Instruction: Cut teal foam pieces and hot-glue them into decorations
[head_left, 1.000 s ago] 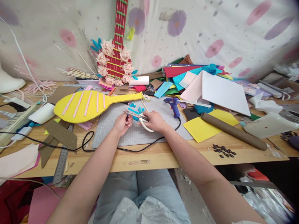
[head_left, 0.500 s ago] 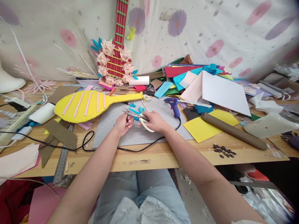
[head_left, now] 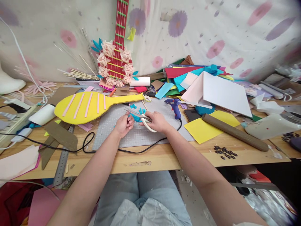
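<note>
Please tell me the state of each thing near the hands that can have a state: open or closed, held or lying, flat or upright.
scissors: open, held by right hand
blue foam piece: pinched by left hand, between the blades
glue gun: lying on the cutting mat, unheld
yellow guitar cutout: lying flat
red guitar: upright against the wall

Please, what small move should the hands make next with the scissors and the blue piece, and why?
Probably close the scissors: the right hand holds them with blades open around the blue piece, which the left hand pinches above the cutting mat.
</note>
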Available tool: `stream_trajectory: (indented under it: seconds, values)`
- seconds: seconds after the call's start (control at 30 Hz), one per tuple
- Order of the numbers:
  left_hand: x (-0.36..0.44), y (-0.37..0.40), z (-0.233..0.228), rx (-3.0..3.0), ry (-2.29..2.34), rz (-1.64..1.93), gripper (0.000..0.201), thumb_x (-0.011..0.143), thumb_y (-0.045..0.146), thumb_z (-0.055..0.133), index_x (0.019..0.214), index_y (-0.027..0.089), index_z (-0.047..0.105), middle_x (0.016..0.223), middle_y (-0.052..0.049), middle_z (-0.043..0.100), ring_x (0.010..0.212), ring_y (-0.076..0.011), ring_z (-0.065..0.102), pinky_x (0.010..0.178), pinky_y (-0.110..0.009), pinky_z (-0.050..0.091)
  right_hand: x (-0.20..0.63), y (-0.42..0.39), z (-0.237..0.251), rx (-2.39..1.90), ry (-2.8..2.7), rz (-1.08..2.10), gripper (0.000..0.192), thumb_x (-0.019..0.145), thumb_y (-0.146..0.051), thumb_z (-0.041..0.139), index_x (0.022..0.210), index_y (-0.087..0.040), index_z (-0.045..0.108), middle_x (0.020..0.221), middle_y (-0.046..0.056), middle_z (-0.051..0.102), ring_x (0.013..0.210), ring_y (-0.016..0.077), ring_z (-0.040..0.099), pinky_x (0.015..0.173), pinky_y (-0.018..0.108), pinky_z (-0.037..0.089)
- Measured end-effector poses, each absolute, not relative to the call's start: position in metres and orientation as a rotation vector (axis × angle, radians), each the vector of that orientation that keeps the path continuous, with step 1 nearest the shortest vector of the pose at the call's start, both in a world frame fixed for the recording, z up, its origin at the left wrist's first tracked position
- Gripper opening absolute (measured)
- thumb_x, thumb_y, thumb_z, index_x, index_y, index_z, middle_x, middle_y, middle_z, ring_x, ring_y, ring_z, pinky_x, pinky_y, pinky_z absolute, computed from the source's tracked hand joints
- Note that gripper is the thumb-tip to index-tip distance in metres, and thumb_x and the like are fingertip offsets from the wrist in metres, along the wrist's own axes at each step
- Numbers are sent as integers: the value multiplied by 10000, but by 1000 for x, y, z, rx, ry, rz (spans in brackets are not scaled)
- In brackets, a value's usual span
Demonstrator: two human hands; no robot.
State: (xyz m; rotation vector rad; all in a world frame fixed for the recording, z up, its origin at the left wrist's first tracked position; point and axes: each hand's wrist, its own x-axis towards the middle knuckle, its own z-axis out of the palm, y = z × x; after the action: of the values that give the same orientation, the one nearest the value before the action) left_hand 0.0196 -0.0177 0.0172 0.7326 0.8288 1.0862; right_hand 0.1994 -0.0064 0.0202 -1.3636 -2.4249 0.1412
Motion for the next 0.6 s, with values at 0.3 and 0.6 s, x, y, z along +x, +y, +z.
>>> stream_trajectory:
  seconds: [0.3, 0.6]
  values:
    - [18, -13, 12, 696, 791, 1236, 243, 743, 340, 644, 688, 150, 502, 564, 53, 456, 417, -15, 355, 385, -120, 321, 204, 2, 21, -1845, -2063, 169, 442, 814, -589, 389, 878, -197, 585, 749, 74, 651, 679, 200, 580, 573, 272, 295]
    - [15, -9, 15, 648, 940, 1355, 122, 739, 95, 596, 847, 127, 643, 717, -15, 642, 539, -47, 548, 512, -163, 497, 235, 20, 10, -2129, -1942, 143, 462, 774, -388, 528, 1114, -75, 531, 1148, 211, 554, 1096, 330, 498, 895, 433, 356]
